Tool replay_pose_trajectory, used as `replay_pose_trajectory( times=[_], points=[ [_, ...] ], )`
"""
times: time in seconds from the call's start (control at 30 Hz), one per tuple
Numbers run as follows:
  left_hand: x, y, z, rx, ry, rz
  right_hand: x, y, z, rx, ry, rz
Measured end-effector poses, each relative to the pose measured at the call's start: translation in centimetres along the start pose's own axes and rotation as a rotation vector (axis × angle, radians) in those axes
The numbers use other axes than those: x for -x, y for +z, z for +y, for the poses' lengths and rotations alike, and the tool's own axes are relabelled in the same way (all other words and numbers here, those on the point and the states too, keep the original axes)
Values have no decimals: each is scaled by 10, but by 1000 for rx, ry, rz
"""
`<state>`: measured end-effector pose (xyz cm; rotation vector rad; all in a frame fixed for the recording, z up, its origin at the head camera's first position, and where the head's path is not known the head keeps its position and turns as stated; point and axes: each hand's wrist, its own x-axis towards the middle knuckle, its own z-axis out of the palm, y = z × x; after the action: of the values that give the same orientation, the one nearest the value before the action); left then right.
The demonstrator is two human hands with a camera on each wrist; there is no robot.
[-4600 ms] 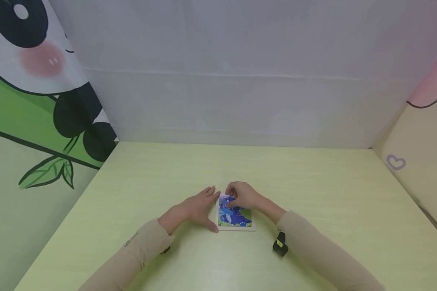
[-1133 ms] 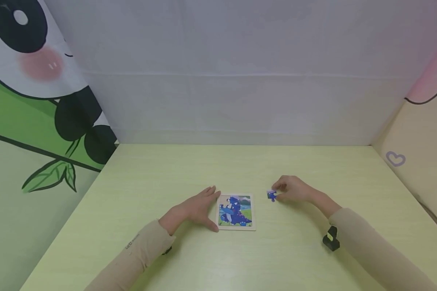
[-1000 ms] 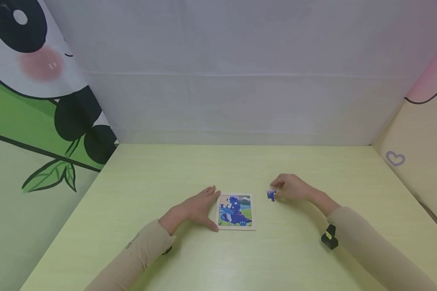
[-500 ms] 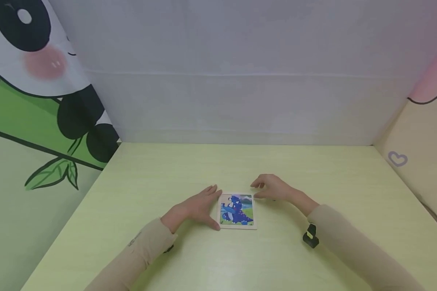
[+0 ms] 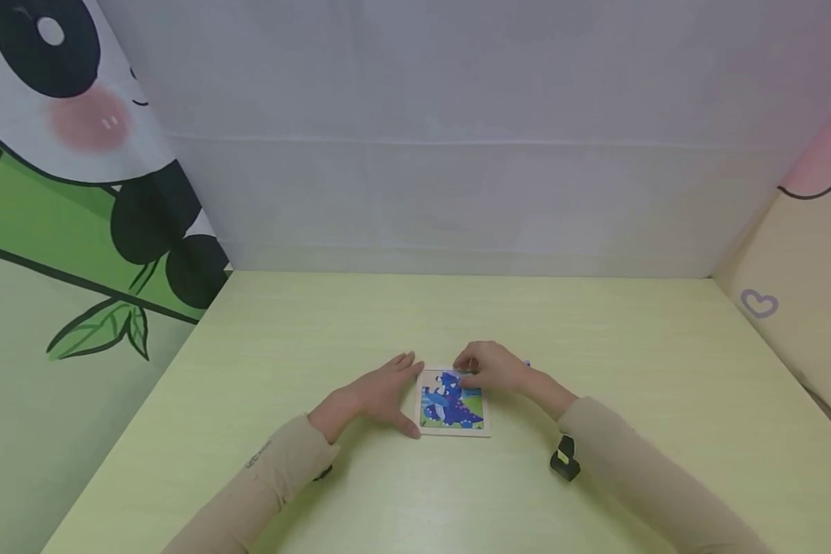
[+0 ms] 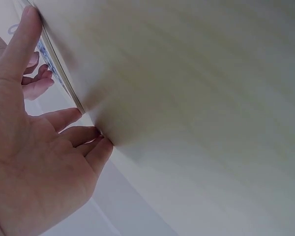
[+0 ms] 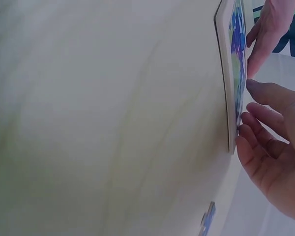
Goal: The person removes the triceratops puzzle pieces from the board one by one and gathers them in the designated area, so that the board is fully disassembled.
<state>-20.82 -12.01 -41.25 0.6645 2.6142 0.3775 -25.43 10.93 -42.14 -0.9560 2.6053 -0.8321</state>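
A square wooden jigsaw puzzle [image 5: 450,414] with a blue dinosaur picture lies on the table, its upper left part showing bare wood. My left hand [image 5: 379,394] rests along the frame's left side, thumb at the near corner and index finger at the far one. Over the puzzle's upper right part bends my right hand [image 5: 493,365]. Its thumb [image 7: 265,92] touches the picture in the right wrist view, the other fingers bent by the far edge. I see no piece between them. A loose blue jigsaw piece [image 7: 207,219] lies apart, mostly hidden behind the right hand in the head view.
The pale wooden table [image 5: 305,323] reaches back to a light grey cloth wall [image 5: 457,200]. A panda-print panel [image 5: 145,208] stands at the left, and a cream and pink panel [image 5: 803,261] at the right.
My right hand lifted a blue piece out of the puzzle, laid it on the table to the right and let go. It then came back left over the puzzle. The left hand stayed on the frame.
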Motion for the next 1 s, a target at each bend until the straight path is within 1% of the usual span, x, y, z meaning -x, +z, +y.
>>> replay_pose_trajectory(
  times=[0.2,0.4,0.57,0.67,0.87,1.0],
  points=[
    [0,1,-1,-5,-1,-6,1,4,-3,24,26,16],
    [1,1,0,-8,0,-9,1,4,-8,9,47,0],
    [2,0,0,-14,6,-5,-1,3,-14,1,112,-6],
    [3,0,0,-12,8,-5,-4,2,-15,-17,138,-10],
    [4,-2,1,-2,9,-2,-6,3,-15,-61,131,-10],
    [4,-2,1,-7,8,-4,-5,4,-16,-80,147,2]
  ],
)
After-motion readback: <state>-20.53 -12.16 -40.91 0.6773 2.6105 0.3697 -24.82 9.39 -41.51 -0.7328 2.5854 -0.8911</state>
